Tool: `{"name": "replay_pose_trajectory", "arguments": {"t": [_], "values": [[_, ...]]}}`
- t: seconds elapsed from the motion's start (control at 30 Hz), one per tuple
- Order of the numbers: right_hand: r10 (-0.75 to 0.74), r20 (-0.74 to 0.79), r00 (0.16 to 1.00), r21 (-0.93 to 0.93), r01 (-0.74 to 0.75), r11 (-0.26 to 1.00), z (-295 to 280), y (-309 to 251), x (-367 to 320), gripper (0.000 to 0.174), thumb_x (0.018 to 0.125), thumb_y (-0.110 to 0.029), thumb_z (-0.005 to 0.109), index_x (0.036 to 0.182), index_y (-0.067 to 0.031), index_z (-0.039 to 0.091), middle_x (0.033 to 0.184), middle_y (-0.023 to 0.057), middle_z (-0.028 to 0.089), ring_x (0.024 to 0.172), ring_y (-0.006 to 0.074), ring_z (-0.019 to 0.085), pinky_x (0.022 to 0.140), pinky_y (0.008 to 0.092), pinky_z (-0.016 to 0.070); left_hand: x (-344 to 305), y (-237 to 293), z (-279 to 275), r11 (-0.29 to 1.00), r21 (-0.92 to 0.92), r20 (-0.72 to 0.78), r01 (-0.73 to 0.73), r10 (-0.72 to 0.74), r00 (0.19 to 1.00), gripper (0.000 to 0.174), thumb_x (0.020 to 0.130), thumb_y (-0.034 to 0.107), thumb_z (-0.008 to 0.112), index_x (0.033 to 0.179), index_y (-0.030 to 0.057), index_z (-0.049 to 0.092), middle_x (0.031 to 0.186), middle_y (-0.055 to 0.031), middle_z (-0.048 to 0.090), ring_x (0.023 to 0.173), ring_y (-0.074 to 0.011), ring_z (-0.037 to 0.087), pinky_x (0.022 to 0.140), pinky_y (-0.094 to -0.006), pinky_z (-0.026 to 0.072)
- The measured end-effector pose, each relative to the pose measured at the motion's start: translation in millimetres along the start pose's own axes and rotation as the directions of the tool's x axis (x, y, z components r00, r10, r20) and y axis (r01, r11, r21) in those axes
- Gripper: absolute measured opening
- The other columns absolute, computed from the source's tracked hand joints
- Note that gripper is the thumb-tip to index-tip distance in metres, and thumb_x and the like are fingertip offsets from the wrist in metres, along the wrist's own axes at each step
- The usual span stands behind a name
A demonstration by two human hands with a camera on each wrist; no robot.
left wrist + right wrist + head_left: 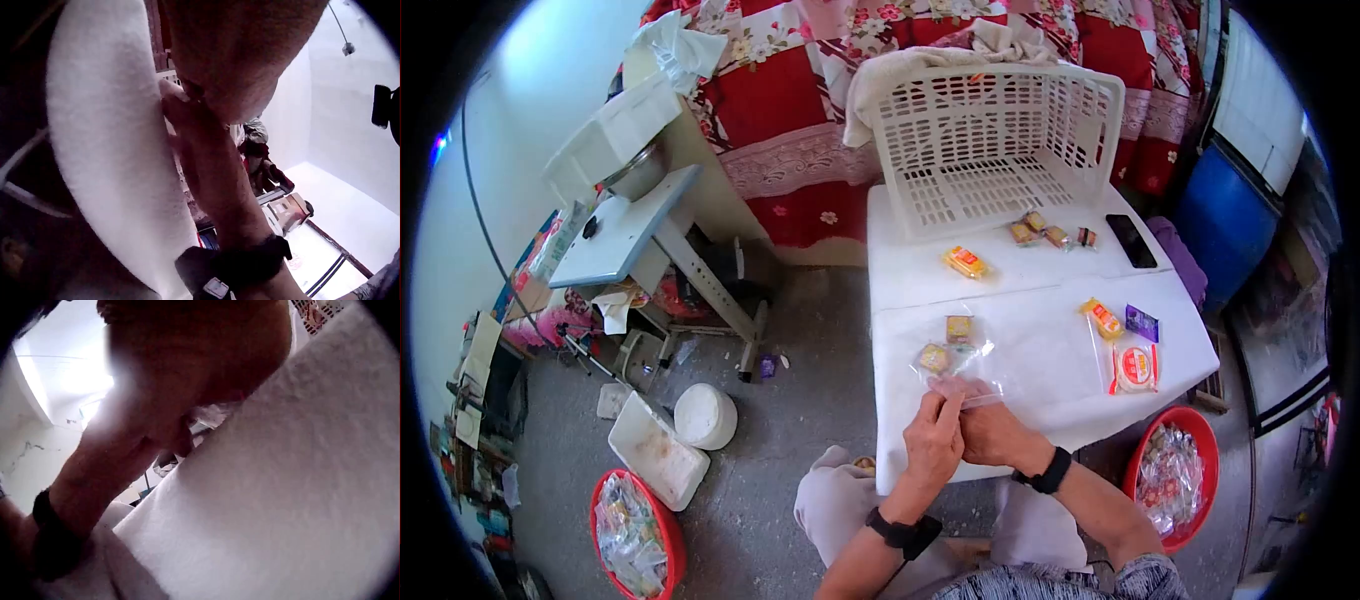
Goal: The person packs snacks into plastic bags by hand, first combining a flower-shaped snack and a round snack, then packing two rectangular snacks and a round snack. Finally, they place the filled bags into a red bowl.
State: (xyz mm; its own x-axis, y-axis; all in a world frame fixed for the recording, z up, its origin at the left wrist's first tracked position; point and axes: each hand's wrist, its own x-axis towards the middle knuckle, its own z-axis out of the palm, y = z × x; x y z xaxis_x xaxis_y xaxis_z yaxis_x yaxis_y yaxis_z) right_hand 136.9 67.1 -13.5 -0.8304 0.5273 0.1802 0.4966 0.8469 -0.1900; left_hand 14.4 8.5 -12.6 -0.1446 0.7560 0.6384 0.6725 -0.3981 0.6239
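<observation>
A clear plastic bag lies on the white-covered table, with two small square wrapped snacks showing through it. At the bag's near end, my left hand pinches the plastic with fingers and thumb. Right beside it my right hand grips the same end, its curled fingers mostly hidden under the wrist. Both wrist views show the hands close together, low over the white cloth. To the right lie a yellow-wrapped snack, a purple packet and a red-and-white round packet.
A white plastic basket lies on its side at the table's back. Several small snacks, another yellow packet and a black phone lie before it. Red tubs of packets stand on the floor, left and right.
</observation>
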Motion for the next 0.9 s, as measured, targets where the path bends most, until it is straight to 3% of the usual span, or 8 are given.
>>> {"name": "replay_pose_trajectory", "arguments": {"t": [0.07,0.17,0.4,0.5,0.57,0.7,0.8,0.9], "values": [[-0.052,-0.116,0.992,0.154,0.070,0.986,-1.6,1.9,6.9,0.057,0.082,-0.028,0.057,0.130,0.0003,0.046,0.140,0.0214,0.040,0.127,0.0379,0.040,0.098,0.0527,0.0368,-3.0,-2.9,0.8,1.000,0.029,0.006,-0.002,0.002,1.000,0.029,0.079,-0.005,0.055,0.105,0.0021,0.064,0.084,-0.0143,0.055,0.071,-0.0319,0.060,0.059,-0.0384,0.0484],[0.017,-0.170,0.985,0.048,-0.009,0.999,8.8,4.5,17.1,0.057,0.082,-0.029,0.057,0.130,0.0010,0.046,0.141,0.0204,0.039,0.127,0.0388,0.039,0.098,0.0525,0.0375,2.4,2.0,-0.7,0.999,0.010,-0.005,-0.030,0.031,1.000,0.030,0.079,-0.006,0.055,0.106,0.0017,0.065,0.082,-0.0156,0.056,0.070,-0.0322,0.059,0.058,-0.0379,0.0482],[0.062,-0.086,0.994,0.020,-0.060,0.998,-1.1,-9.3,4.0,0.064,0.081,-0.029,0.060,0.133,0.0032,0.042,0.141,0.0273,0.036,0.127,0.0417,0.039,0.102,0.0499,0.0363,2.6,-6.1,-6.5,0.999,0.047,-0.041,-0.019,0.021,0.999,0.028,0.080,-0.006,0.056,0.106,-0.0001,0.063,0.083,-0.0156,0.055,0.066,-0.0311,0.058,0.056,-0.0373,0.0465],[0.281,-0.059,0.958,0.226,-0.261,0.938,-8.4,-10.5,-6.3,0.069,0.076,-0.026,0.065,0.133,0.0045,0.042,0.140,0.0270,0.038,0.128,0.0437,0.037,0.106,0.0491,0.0321,0.2,-3.9,-6.2,0.999,0.051,0.000,0.010,-0.010,1.000,0.026,0.080,-0.006,0.057,0.105,-0.0003,0.063,0.082,-0.0152,0.054,0.066,-0.0308,0.058,0.055,-0.0373,0.0463],[0.324,-0.203,0.924,0.111,-0.307,0.945,-4.7,-5.0,-8.5,0.070,0.073,-0.023,0.067,0.131,0.0076,0.042,0.138,0.0274,0.040,0.128,0.0453,0.036,0.106,0.0498,0.0317,-2.7,-1.8,-5.2,0.999,0.044,0.047,0.019,-0.021,0.999,0.025,0.080,-0.005,0.057,0.104,-0.0002,0.063,0.081,-0.0151,0.054,0.066,-0.0307,0.058,0.056,-0.0375,0.0464],[0.352,-0.265,0.898,0.010,-0.363,0.932,9.0,-6.8,-8.8,0.066,0.075,-0.021,0.066,0.128,0.0096,0.043,0.136,0.0273,0.042,0.129,0.0455,0.035,0.106,0.0513,0.0312,-8.0,-5.0,0.9,0.993,0.121,0.062,-0.003,-0.004,0.998,0.026,0.077,-0.007,0.058,0.102,0.0012,0.064,0.081,-0.0148,0.055,0.066,-0.0311,0.058,0.057,-0.0388,0.0469],[0.135,-0.210,0.968,0.127,-0.110,0.986,6.4,-12.5,-17.3,0.056,0.076,-0.017,0.063,0.125,0.0063,0.048,0.132,0.0233,0.046,0.127,0.0418,0.039,0.102,0.0519,0.0335,-6.5,-3.1,-3.4,0.989,0.145,0.053,0.038,-0.046,0.998,0.028,0.076,-0.007,0.059,0.102,0.0020,0.064,0.079,-0.0139,0.055,0.066,-0.0312,0.058,0.056,-0.0395,0.0462],[0.032,-0.231,0.972,0.094,-0.011,0.996,11.3,-11.7,-15.9,0.052,0.076,-0.017,0.062,0.123,0.0035,0.050,0.128,0.0206,0.049,0.124,0.0390,0.041,0.098,0.0506,0.0346,-6.6,-3.2,-4.2,0.991,0.133,0.041,0.003,-0.008,0.999,0.029,0.076,-0.007,0.059,0.103,0.0024,0.064,0.080,-0.0139,0.055,0.066,-0.0313,0.058,0.056,-0.0394,0.0463]]}}
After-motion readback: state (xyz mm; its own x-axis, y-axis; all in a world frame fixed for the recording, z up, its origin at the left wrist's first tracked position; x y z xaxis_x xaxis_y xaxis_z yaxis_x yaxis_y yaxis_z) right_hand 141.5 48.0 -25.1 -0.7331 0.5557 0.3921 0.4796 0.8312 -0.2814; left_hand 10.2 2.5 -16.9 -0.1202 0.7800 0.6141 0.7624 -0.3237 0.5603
